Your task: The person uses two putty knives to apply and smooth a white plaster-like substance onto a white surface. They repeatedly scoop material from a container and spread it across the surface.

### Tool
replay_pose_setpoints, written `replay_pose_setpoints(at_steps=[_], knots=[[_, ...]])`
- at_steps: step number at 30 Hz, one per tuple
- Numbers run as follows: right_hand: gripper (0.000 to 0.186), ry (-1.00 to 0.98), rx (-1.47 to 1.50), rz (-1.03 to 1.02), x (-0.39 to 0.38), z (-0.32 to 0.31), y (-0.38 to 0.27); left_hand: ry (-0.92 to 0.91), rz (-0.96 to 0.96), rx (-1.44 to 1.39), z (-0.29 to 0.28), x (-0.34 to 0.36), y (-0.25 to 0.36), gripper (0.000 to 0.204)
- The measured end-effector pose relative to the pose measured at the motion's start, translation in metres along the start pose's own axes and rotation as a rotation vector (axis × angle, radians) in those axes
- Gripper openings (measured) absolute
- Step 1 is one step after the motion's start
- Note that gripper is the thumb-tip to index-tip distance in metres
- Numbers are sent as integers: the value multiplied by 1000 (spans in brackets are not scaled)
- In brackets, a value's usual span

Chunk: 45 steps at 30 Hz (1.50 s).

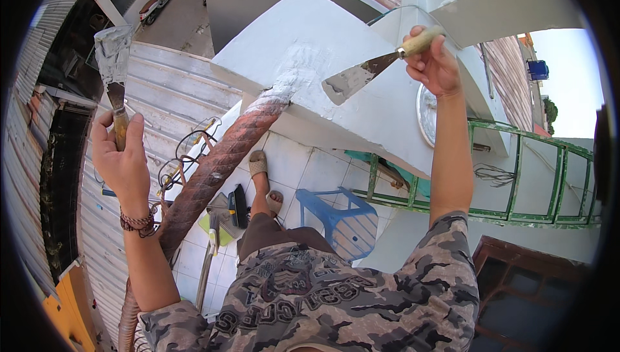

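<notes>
My left hand [123, 158] is raised at the left, closed round the wooden handle of a putty knife [113, 55] whose wide blade is coated in grey-white filler. At the upper right my right hand [436, 64] grips the wooden handle of a second putty knife [365, 75]. Its blade points left and down, over the pale wall block [336, 35]; whether it touches the surface I cannot tell. Left of that blade, wet white filler [298, 68] is smeared where a reddish-brown, spiral-grooved column [219, 158] meets the block.
A blue plastic stool [339, 223] stands on the white tiled floor [281, 158] below, beside a brush and dustpan [223, 223]. A green metal ladder [516, 177] lies along the right. Corrugated metal roofing [161, 81] spreads at the left, and a motorbike [155, 4] is parked far below.
</notes>
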State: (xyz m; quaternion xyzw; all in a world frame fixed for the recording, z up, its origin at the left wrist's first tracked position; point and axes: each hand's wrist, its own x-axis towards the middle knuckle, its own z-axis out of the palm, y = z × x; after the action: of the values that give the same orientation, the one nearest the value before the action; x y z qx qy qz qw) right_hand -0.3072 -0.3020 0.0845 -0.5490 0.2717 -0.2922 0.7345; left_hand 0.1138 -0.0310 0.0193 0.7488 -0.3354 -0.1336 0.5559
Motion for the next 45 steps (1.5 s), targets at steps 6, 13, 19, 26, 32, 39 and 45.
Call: replay_pose_setpoints(at_steps=[6,13,19,26,32,39,45], knots=[[39,-281,-43,-160,-58,3,-28,-42,22,11,1,-6,-4,23],[41,-165,-367,-436,-83,50,-50,-56,-1,79,0,2,-13,22],[47,-133,-432,-448,-84,45,-62,-65,38,58,0,5,-19,21],[76,147,-335,-377,-91,33,-64,-87,47,118,3,-1,-1,26],[58,380,-451,-181,-72,40,-50,-77,17,104,-2,-2,0,27],[43,560,-714,-104,-48,59,-41,-102,-7,21,14,-10,2,26],[48,711,-779,66,-54,45,-54,-57,1,120,11,-11,11,28]])
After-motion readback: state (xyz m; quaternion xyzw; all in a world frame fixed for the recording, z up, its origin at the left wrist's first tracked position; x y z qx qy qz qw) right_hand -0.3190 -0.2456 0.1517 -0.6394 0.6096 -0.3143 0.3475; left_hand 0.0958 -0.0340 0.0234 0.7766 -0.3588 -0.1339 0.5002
